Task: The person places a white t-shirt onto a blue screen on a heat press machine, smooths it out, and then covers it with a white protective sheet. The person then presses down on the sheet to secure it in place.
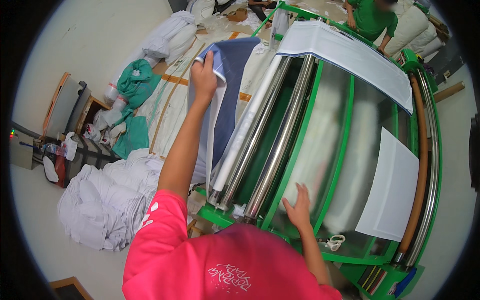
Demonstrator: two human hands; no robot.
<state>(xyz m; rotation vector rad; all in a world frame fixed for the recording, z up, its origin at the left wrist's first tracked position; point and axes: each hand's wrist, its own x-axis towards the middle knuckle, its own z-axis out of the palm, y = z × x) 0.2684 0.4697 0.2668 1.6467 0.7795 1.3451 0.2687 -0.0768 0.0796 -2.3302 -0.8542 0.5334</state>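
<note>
My left hand (204, 80) is raised at the left side of a green-framed roller machine (345, 150), its fingers closed round the upper edge of a blue cloth (232, 90) with a white underside. The cloth hangs down from the hand beside a white roller (247, 125). My right hand (299, 207) has its fingers spread, over or on the machine's translucent panel, and holds nothing; contact is hard to tell. Two shiny metal rollers (280, 155) run lengthwise between the white roller and the panel. A white cloth with a blue edge (350, 57) lies across the machine's far end.
A white sheet (387, 192) lies on the panel's right part, beside a brown roller (415, 165). Scissors (335, 243) rest near the front edge. A person in green (372, 20) is at the far right corner. White fabric (107, 205) is piled on the left floor.
</note>
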